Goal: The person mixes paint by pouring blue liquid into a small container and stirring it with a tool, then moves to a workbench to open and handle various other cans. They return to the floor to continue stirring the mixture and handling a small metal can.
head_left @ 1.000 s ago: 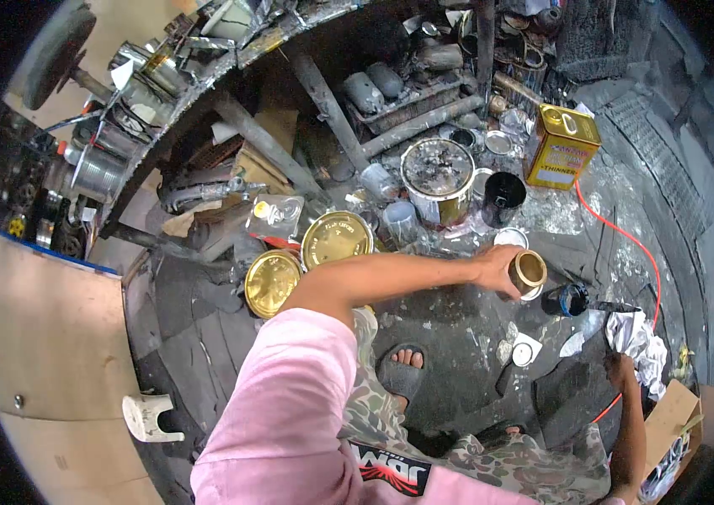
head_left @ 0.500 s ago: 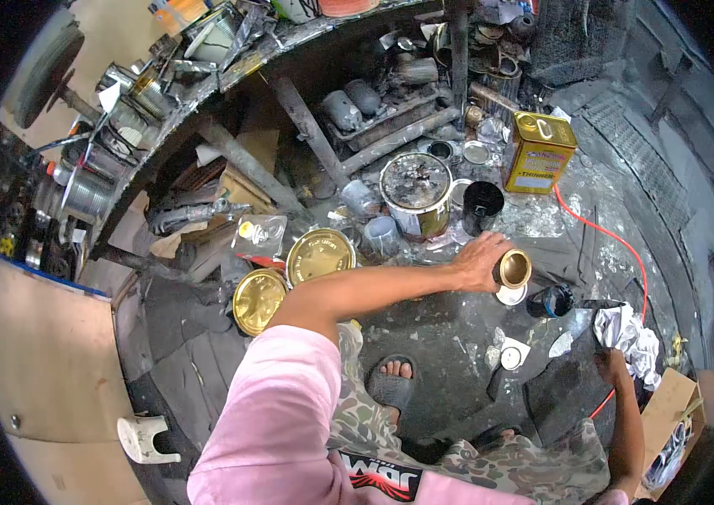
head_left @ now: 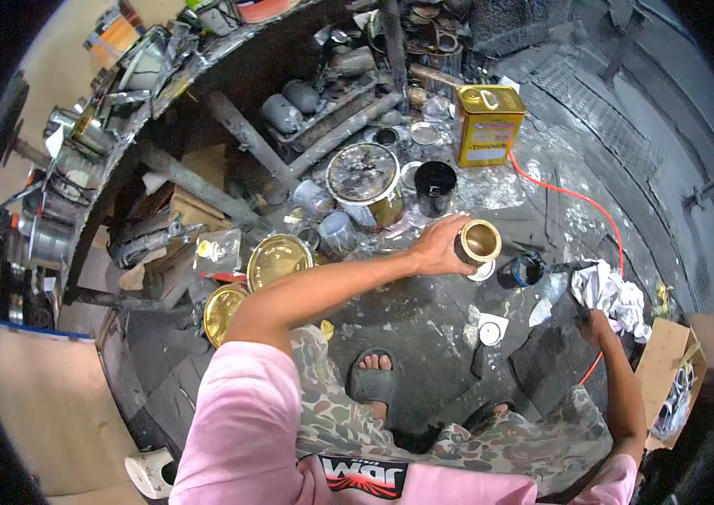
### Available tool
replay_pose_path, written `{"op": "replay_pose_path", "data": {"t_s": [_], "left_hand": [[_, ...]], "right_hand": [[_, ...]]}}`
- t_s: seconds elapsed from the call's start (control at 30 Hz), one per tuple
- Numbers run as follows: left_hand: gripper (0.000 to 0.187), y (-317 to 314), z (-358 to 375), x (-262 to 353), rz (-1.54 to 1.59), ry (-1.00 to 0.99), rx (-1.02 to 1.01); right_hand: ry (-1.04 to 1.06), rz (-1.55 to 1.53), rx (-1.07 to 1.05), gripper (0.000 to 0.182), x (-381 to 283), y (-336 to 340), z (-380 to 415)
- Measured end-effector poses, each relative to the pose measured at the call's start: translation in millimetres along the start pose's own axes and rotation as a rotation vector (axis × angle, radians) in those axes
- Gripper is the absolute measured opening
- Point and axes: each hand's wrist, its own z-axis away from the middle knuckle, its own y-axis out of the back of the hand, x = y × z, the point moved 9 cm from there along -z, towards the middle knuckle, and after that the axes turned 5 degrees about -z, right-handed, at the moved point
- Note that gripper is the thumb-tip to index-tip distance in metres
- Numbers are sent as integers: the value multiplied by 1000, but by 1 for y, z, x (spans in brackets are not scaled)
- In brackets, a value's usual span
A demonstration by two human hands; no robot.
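My left hand (head_left: 441, 247) is wrapped around a small open tin can (head_left: 481, 241) with a gold-coloured inside, its mouth facing up toward me. A pale round lid (head_left: 483, 272) shows partly from under that tin. Just right of it stands a dark cup (head_left: 525, 269) with blue-black stains. At the right, my right hand (head_left: 597, 330) has its fingers curled beside a crumpled white rag (head_left: 610, 295). Something dark shows at its fingertips, but I cannot make out what it grips.
A paint-smeared tin (head_left: 363, 181), a black cup (head_left: 435, 189) and a yellow thinner can (head_left: 489, 126) stand beyond my left hand. Gold lids (head_left: 279, 263) lie at the left. A red hose (head_left: 588, 200) crosses the floor. A cardboard box (head_left: 664, 362) sits at the lower right.
The view has turned, so most things appear farther left and a little higher. My left hand still holds the tin; my right hand stays by the rag.
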Motion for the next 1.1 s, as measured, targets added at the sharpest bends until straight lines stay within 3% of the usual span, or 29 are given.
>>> {"op": "replay_pose_path", "data": {"t_s": [0.07,0.2,0.23,0.33,0.4,0.47,0.53,0.6,0.67,0.73,0.8,0.83,0.93,1.1], "left_hand": [[85,10,0,3,-89,27,50],[82,24,-5,3,-162,31,107],[81,23,-5,8,-145,-16,108],[82,20,-6,21,-63,7,17],[83,28,-9,16,-176,34,139],[83,25,-15,4,-136,16,81],[84,20,-12,15,-17,67,-34],[85,14,-11,17,54,92,-33],[82,18,-13,19,-183,2,26],[79,22,-15,25,-177,-99,60],[75,30,-15,43,-189,-232,116],[73,29,-17,44,-177,-235,125],[69,29,-24,57,-138,-247,105],[71,23,-29,61,-193,-241,85]], "right_hand": [[110,52,69,18,5,-2,-5],[121,50,111,18,-57,31,18],[149,61,171,29,-51,28,14],[113,83,105,31,-49,22,12],[102,113,58,24,-37,16,5],[80,135,12,19,-20,-1,-3],[105,154,216,21,-7,-3,-5],[77,184,125,22,-7,-7,-7],[51,215,34,24,3,-14,-14],[56,160,95,28,17,-22,-23],[31,127,60,28,-51,17,11],[25,100,32,28,-78,34,23],[93,158,113,25,-44,13,7],[89,206,96,25,-51,13,9]]}}
